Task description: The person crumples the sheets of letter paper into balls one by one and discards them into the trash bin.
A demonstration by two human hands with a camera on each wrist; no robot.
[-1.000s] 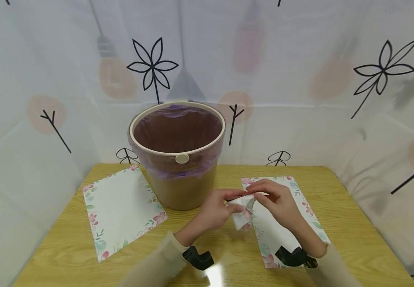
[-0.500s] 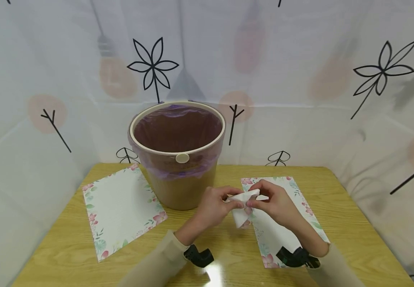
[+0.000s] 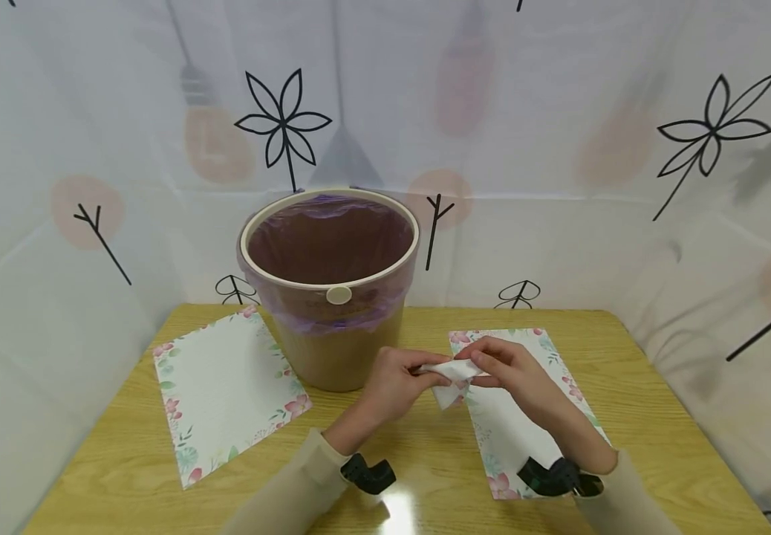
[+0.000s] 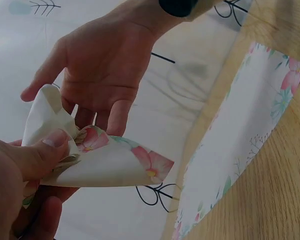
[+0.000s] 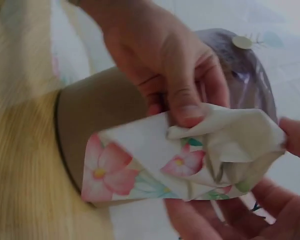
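Between my hands, above the table, is a sheet of paper [image 3: 455,370] folded and crumpled into a small bundle. Its white face and printed pink flowers show in the left wrist view, where one flowered corner [image 4: 152,165] sticks out flat. My left hand [image 3: 394,383] pinches the bundle, thumb on top and fingers beneath. At the other end my right hand [image 3: 518,377] holds the crumpled paper [image 5: 240,132] between thumb and fingers; some of its fingertips are hidden behind the paper.
A brown trash bin [image 3: 332,353] with a purple liner stands behind my left hand. One flower-bordered sheet [image 3: 228,394] lies at the left of the wooden table [image 3: 118,461]; another sheet [image 3: 519,431] lies under my right forearm. A patterned white cloth [image 3: 546,223] hangs behind.
My right fingers have shifted over the paper's right end, folding it further over. The hanging corner has drawn up shorter. My left hand keeps its pinch in nearly the same place.
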